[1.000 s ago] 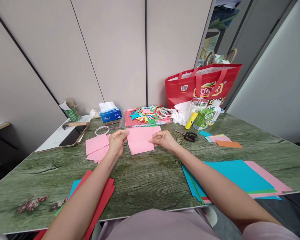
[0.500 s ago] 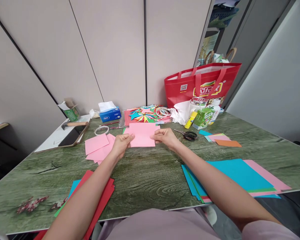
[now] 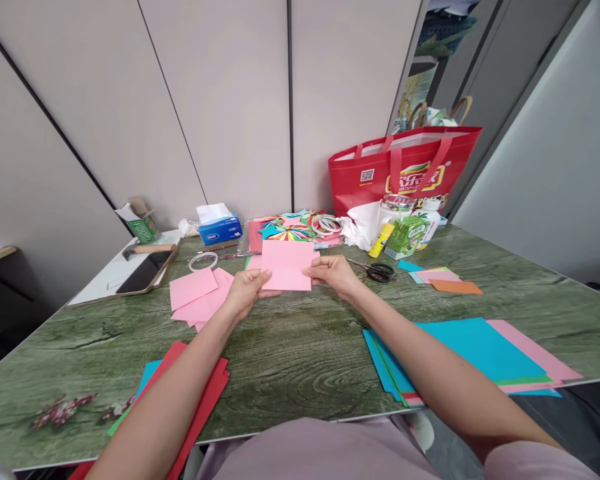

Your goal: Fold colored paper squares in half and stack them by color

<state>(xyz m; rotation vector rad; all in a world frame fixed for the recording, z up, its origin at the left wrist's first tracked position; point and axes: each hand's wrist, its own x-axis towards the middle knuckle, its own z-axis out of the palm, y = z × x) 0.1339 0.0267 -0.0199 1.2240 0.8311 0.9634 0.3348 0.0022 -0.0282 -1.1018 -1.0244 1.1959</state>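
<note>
A square sheet of pink paper [image 3: 287, 265] is held up between my two hands over the middle of the table. My left hand [image 3: 248, 288] pinches its left edge, thumb in front. My right hand [image 3: 333, 275] grips the right edge the same way. Behind and below the sheet, more pink paper and a bit of green show, mostly hidden. Several pink pieces [image 3: 195, 291] lie overlapping to the left of my left hand. Black-handled scissors [image 3: 379, 271] rest just right of my right hand.
Red sheets [image 3: 211, 393] lie under my left forearm, blue sheets [image 3: 473, 347] by my right. Farther back are a tape roll [image 3: 203, 261], a tissue box [image 3: 221, 230], colourful paper stars [image 3: 290, 230], a glue stick [image 3: 381, 240], a green carton [image 3: 407, 237] and a red bag [image 3: 365, 193].
The pink sheet has risen slightly and stands more upright. A second pink edge now shows below it near my left fingers. Both hands keep their grip.
</note>
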